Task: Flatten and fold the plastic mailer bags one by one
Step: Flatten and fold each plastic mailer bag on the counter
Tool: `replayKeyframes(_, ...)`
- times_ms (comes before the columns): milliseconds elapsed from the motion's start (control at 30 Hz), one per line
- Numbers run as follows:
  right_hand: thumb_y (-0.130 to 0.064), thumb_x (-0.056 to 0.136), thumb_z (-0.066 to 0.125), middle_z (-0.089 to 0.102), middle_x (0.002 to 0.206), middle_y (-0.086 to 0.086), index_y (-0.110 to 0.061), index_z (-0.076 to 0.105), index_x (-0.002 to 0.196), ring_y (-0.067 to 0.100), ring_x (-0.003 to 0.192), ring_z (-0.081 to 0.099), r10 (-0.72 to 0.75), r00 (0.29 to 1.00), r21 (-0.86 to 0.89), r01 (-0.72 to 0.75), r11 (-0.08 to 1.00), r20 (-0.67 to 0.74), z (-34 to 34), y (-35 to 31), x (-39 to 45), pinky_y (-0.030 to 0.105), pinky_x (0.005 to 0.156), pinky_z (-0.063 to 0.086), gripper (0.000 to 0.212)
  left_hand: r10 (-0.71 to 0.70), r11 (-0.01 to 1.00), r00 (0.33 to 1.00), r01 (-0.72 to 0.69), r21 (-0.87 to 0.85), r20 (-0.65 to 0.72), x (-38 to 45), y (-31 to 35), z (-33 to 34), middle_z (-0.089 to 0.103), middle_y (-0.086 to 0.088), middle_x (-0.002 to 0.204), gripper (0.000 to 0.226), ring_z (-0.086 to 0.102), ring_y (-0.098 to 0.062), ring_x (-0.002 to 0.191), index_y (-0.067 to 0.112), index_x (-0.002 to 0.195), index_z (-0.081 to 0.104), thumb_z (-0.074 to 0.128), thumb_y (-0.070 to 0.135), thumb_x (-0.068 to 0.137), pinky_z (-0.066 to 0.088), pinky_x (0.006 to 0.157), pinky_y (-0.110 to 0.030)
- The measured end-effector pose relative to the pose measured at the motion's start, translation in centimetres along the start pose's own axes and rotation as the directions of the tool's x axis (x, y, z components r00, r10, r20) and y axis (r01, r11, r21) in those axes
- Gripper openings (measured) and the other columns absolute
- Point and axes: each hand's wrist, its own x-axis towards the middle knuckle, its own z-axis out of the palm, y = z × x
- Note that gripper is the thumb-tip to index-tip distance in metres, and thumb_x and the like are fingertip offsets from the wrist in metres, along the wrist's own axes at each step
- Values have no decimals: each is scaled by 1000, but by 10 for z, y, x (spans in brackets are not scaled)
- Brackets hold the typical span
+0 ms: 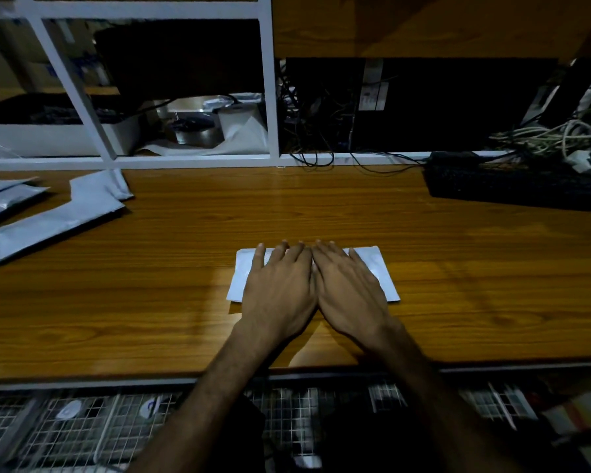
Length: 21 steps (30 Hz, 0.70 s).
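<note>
Two bare hands press flat on a folded white mailer bag (376, 268) in the middle of a wooden desk (185, 302); the left hand (278, 285) and right hand (347, 285) lie side by side, touching along their inner edges, fingers straight and spread — neither grips anything, both simply bear down on the plastic; the bag's corners show to either side of the hands; well off to the left of the left hand lie more grey mailer bags (52, 216), unfolded and overlapping; far beyond the right hand sits a black keyboard (512, 186) — tangled cables (543, 138) behind it.
</note>
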Motion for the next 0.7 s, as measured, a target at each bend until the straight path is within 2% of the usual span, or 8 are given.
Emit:
replayKeyframes(167, -37, 112, 18, 22, 171, 4, -17, 22, 164, 19, 159, 14, 22, 1000, -56, -21, 998, 10, 3, 4, -1, 40, 129, 8, 56, -20, 997, 1000, 18, 69, 24, -1, 2, 1, 44, 0, 161, 60, 31, -25, 153, 22, 155, 41, 13, 45, 107, 16, 125, -58)
replayKeyframes(267, -48, 95, -12, 18, 172, 4, -16, 21, 164, 20, 159, 11, 43, 999, -102, -42, 994, 8, 3, 5, -2, 42, 129, 8, 83, -44, 996, 999, 42, 76, 25, -2, 4, 1, 42, 0, 162, 65, 29, -26, 154, 21, 156, 40, 10, 48, 104, 13, 125, -61)
replayKeyframes(333, -50, 85, -21, 16, 172, 5, -15, 20, 164, 21, 160, 9, 49, 999, -132, -48, 990, 10, 5, 6, -3, 43, 129, 8, 96, -64, 995, 998, 62, 75, 26, -2, 6, 1, 40, 0, 163, 67, 28, -27, 155, 22, 156, 38, 9, 51, 103, 11, 124, -63)
replayKeyframes(500, -48, 88, -20, 16, 172, 7, -13, 21, 163, 23, 160, 9, 96, 995, -158, -96, 983, -7, 5, 7, -8, 44, 129, 8, 92, -118, 989, 993, 116, 96, 24, -6, 11, 1, 35, -1, 166, 83, 23, -29, 156, 21, 158, 36, -3, 54, 92, 7, 122, -67)
replayKeyframes(700, -50, 95, -11, 13, 173, 7, -14, 19, 164, 23, 160, 7, 187, 982, -160, -186, 969, -9, 7, 8, -9, 47, 129, 7, 83, -180, 979, 983, 176, 101, 33, -6, 12, 3, 35, -3, 166, 79, 23, -30, 156, 18, 159, 35, 6, 58, 97, 10, 122, -68)
